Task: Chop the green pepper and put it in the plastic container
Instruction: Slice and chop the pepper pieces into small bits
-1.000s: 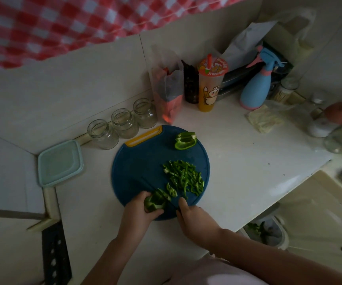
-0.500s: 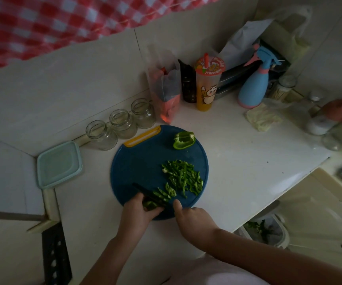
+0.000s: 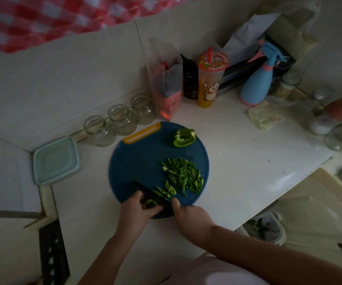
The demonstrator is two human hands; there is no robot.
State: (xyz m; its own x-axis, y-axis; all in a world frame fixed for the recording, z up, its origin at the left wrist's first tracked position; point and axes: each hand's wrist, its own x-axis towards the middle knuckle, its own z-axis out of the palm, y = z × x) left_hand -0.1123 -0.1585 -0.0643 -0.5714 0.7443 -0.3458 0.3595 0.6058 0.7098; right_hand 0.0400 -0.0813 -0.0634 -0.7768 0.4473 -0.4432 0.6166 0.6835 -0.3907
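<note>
Left hand (image 3: 139,211): fingers (image 3: 138,199) curl over a small green pepper stub (image 3: 148,203), pinning it at the near edge of the round dark-blue plastic cutting board (image 3: 143,159). Right hand (image 3: 188,215): fingers (image 3: 175,203) grip a dark-bladed kitchen knife (image 3: 149,192). The blade lies across the stub, just beside the left fingertips, and the handle is mostly hidden. Step in hand looks like slicing, roughly midway. A loose pile of green pepper strips (image 3: 183,175) lies on the board, right of the blade. An uncut green pepper chunk (image 3: 184,137) sits at the far edge, well apart. A pale-green square plastic container (image 3: 56,160), apparently lidded, sits on the white counter (image 3: 238,161) left of the board. Next probably: finish the stub with fingertips tucked, then fetch the far chunk. The container likely needs opening before transfer.
</note>
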